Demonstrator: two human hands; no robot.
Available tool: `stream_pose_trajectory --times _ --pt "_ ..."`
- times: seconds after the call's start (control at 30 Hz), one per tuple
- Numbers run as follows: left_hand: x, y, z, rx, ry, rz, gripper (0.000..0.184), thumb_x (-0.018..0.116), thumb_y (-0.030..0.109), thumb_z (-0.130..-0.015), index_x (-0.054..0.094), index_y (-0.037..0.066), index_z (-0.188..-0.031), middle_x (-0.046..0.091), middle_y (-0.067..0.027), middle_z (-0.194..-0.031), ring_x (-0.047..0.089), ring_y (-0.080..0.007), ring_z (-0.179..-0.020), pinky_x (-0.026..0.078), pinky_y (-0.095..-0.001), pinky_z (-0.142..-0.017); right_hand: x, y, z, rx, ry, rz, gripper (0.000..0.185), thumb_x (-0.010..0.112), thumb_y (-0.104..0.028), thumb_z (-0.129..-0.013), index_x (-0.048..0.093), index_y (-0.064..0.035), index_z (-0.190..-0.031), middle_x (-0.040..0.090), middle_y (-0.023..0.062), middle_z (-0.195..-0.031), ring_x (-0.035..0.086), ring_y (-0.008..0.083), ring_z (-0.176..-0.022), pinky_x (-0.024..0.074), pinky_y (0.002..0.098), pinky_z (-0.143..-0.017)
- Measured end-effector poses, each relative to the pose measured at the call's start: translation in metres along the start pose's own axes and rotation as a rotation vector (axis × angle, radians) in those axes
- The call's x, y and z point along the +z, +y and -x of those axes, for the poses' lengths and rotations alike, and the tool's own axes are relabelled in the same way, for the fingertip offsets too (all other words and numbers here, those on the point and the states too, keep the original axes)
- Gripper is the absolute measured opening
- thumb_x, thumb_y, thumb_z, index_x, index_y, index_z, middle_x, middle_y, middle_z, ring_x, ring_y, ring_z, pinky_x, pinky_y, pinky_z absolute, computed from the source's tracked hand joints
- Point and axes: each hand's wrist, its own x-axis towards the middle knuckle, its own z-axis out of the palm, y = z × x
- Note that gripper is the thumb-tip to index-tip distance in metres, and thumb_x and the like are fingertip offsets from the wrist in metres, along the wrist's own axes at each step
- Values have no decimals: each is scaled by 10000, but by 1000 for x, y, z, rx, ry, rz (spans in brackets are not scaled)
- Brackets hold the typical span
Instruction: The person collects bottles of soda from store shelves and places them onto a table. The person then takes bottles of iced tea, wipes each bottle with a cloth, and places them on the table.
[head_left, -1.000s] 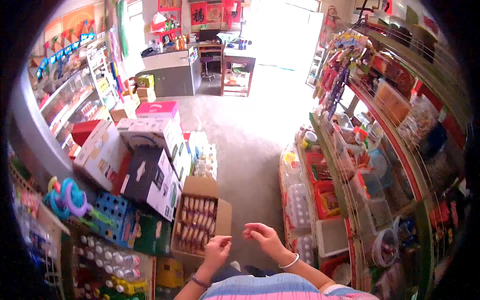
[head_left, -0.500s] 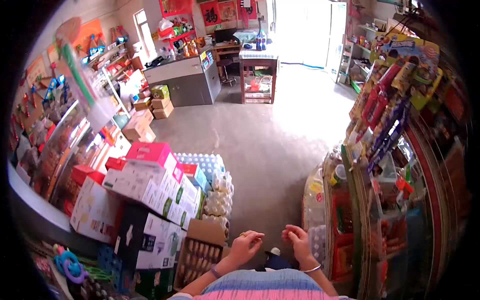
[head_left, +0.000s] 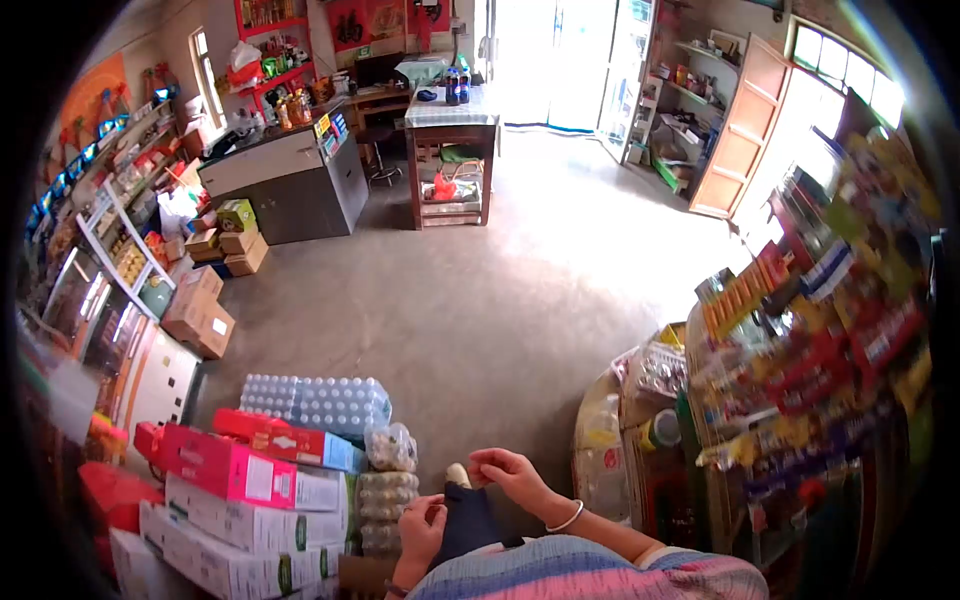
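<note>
My right hand point(head_left: 512, 478) is raised in front of my body, its fingers curled and the thumb pressed to them. Lower and to its left is my left hand point(head_left: 421, 525), also with bent fingers drawn together. Whatever either hand may pinch is too small or hidden to make out. Between and below them show my dark trouser leg point(head_left: 466, 522) and a pale shoe tip point(head_left: 458, 474). Beside my left hand stand plastic-wrapped packs of bottles point(head_left: 388, 495).
Stacked cartons point(head_left: 240, 500) and a shrink-wrapped bottle pack point(head_left: 315, 400) stand at the left. Shelves of packaged snacks point(head_left: 800, 370) line the right. Ahead are a grey counter point(head_left: 290, 190), a table point(head_left: 452, 120) with bottles, and a wooden door point(head_left: 742, 125) beyond the concrete floor point(head_left: 450, 290).
My view has turned right and moved forward along the aisle. Both hands have shifted left in view, and the right now sits higher than the left. My forward leg shows more.
</note>
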Motion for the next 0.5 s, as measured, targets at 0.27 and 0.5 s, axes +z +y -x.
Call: stream_pose_trajectory --times 0.27,0.5 --pt "5 -56 -252 28 -135 173 167 620 40 -795 637 17 -959 631 -110 -853 639 -216 -735 512 -305 -677 -34 -75 -193 15 69 81 241 493 -56 -925 572 9 -1144 638 68 -971 609 146 -909 499 285 -816" --pt "61 -15 -431 179 -294 91 159 635 55 -800 647 29 -957 651 -109 -890 664 -204 -766 527 -298 -708 -102 -100 -306 13 293 15 248 498 -50 -927 555 32 -1154 629 99 -1016 611 166 -947 495 288 -837"
